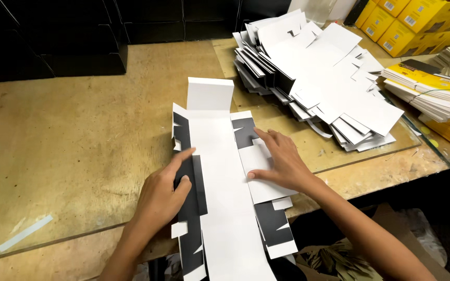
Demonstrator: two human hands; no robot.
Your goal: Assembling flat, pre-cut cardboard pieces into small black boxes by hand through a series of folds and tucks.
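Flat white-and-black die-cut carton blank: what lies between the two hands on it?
In the head view, the blank's long white centre panel runs between the left hand and right hand; nothing else lies there.

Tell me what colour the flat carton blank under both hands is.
The carton blank is white, with black side flaps, seen in the head view.
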